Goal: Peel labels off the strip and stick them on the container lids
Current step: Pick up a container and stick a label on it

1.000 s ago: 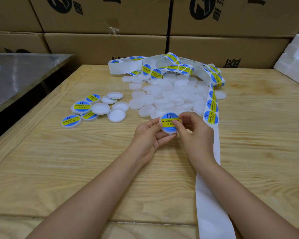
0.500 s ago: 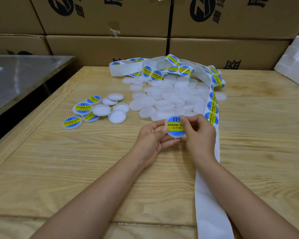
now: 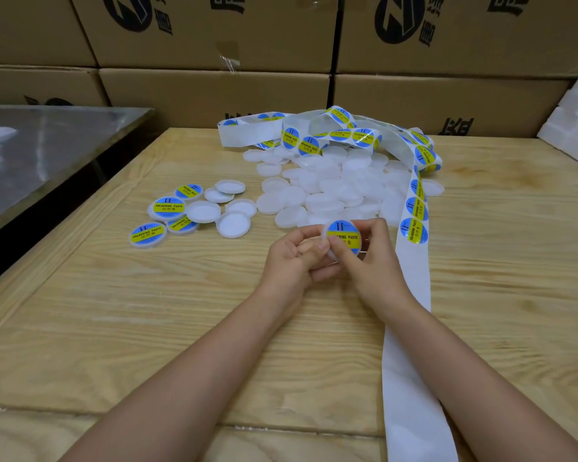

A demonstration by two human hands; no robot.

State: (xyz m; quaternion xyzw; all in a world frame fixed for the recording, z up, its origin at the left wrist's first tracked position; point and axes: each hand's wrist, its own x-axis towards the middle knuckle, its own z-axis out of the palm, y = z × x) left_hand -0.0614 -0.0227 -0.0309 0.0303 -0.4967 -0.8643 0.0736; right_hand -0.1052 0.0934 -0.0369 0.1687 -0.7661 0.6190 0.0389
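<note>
Nearest, the bare white tail of the strip (image 3: 411, 378) lies flat on the wooden table (image 3: 147, 328), its long axis running from the near edge away, just right of the right forearm. Mid-table the hands meet: the left hand (image 3: 292, 258) curls its fingers under a round white lid (image 3: 324, 232), and the right hand (image 3: 371, 261) pinches the same lid, thumb at the near-left rim, fingers over the far-right edge. The lid is held off the wood, its face tilted up toward the camera, and the blue label (image 3: 343, 230) on it reads upright, yellow band running left to right (the thumb hides a letter or two). Just right of the hands the strip carries more labels, turned sideways along its length. To the left, well apart, lie the finished lids (image 3: 167, 208), with some blank ones hollow side up. Beyond is a heap of plain lids (image 3: 331, 191), the strip looping over its far side — then cardboard boxes (image 3: 214, 91), a steel tabletop (image 3: 47, 145) far left and white foam (image 3: 574, 121) far right
</note>
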